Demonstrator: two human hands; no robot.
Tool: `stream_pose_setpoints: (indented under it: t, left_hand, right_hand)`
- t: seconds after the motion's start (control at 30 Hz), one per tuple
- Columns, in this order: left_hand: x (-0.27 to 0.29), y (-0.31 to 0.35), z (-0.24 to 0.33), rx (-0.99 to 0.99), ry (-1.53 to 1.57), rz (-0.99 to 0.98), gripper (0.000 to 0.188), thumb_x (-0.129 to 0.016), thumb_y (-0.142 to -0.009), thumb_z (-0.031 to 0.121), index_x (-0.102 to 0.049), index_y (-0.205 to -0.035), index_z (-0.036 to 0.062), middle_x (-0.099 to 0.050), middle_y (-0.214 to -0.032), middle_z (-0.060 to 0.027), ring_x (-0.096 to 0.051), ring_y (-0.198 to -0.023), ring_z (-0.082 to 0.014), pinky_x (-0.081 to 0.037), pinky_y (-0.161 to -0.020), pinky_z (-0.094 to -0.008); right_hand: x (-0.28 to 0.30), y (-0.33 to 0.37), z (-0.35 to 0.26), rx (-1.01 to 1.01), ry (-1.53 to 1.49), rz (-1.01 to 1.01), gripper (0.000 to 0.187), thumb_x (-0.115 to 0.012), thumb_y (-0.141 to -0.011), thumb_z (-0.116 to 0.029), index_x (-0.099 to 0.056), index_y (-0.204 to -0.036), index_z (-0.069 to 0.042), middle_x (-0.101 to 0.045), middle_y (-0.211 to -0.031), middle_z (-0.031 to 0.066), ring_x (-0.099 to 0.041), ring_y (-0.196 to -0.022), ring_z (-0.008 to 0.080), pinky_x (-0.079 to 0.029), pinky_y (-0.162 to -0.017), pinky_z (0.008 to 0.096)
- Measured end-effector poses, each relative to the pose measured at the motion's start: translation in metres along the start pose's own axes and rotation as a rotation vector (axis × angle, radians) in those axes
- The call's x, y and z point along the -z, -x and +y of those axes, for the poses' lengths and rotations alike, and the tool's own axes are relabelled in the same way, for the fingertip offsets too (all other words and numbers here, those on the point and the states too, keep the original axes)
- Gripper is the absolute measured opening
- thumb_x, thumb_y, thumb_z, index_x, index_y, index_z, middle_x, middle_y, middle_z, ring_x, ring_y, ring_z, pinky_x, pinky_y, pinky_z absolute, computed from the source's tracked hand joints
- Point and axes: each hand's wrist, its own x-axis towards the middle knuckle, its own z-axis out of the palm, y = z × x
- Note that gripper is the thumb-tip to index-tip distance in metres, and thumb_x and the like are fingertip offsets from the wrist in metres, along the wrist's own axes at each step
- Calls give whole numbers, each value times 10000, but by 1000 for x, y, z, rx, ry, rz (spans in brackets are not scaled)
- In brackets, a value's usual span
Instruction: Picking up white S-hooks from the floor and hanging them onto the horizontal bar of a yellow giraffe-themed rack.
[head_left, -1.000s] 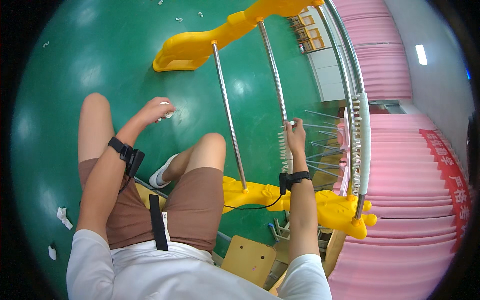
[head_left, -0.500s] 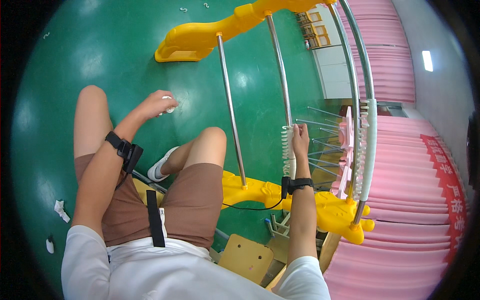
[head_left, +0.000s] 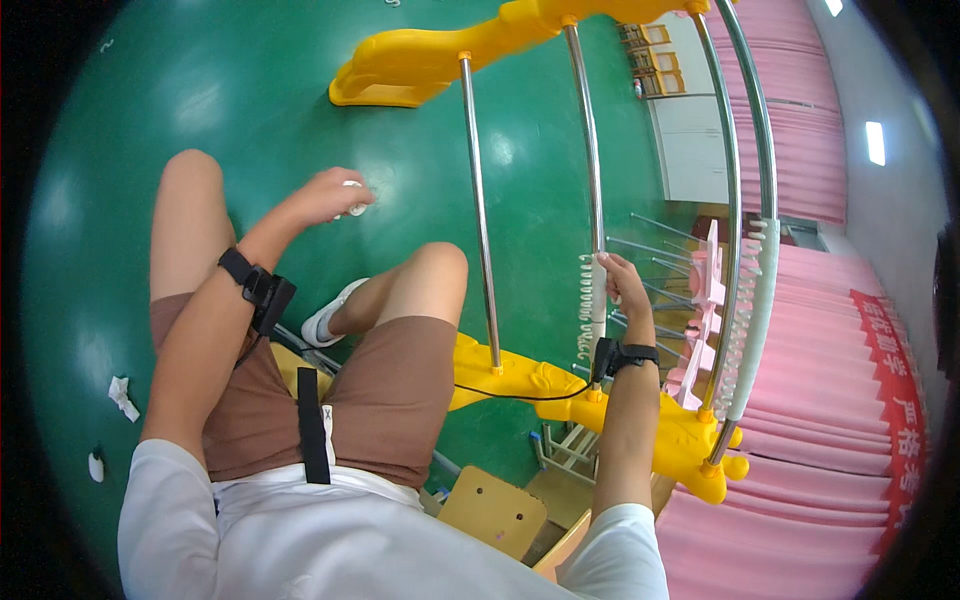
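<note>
My left hand (head_left: pixel 330 197) is closed on a small white bundle (head_left: pixel 355 198) above the floor, past my knees. Its shape is mostly hidden by my fingers. On the right, my right hand (head_left: pixel 624 284) has curled fingers at the upper end of a white sleeve (head_left: pixel 599 300) fitted round a metal bar. Small white S-shaped hooks (head_left: pixel 586 290) stick out in a row along the sleeve's left side. The bar belongs to a rack with yellow giraffe-shaped plastic ends (head_left: pixel 680 440). A second white sleeve (head_left: pixel 762 310) with similar hooks sits on the rack's farther bar.
Bare rack bars (head_left: pixel 480 200) stand between my hands. The other yellow rack end (head_left: pixel 390 65) rests on the green floor, which holds a crumpled white paper (head_left: pixel 124 398) and a white object (head_left: pixel 96 467). Wooden seats (head_left: pixel 492 508), pink stools (head_left: pixel 705 290) and pink curtains (head_left: pixel 800 380) are around.
The rack appears shifted right in the view. My right hand's fingers sit more to the right of the sleeve, showing more of it. My left hand keeps the white bundle, slightly farther right.
</note>
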Motion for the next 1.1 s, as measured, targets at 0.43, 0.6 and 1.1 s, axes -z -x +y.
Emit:
stream_pose_setpoints:
  t: [0.43,0.6,1.1]
  left_hand:
    - [-3,-10,-10,-21,42,4,282,-635,-764,335,-629,-776,53,-567,-647,-28,-505,-538,-128,-381,-431,-282]
    - [-3,-10,-3,27,18,-43,225,-614,-798,319,-609,-775,95,-534,-699,5,-493,-636,-113,-369,-484,-275]
    - [-9,-18,-2,17,-15,-61,237,-609,-806,332,-616,-790,96,-544,-700,1,-497,-635,-115,-378,-489,-281]
  right_hand:
    - [2,-6,5,9,25,-31,398,-642,-889,-314,-598,-1084,30,-412,-557,-84,-325,-389,10,-231,-348,192]
    - [1,-10,5,-23,60,33,454,-618,-909,-318,-549,-1164,51,-460,-599,-73,-324,-394,13,-231,-346,190]
    - [11,-19,3,265,-625,147,356,-420,-703,87,-517,-1044,52,-520,-929,108,-480,-804,162,-419,-740,252]
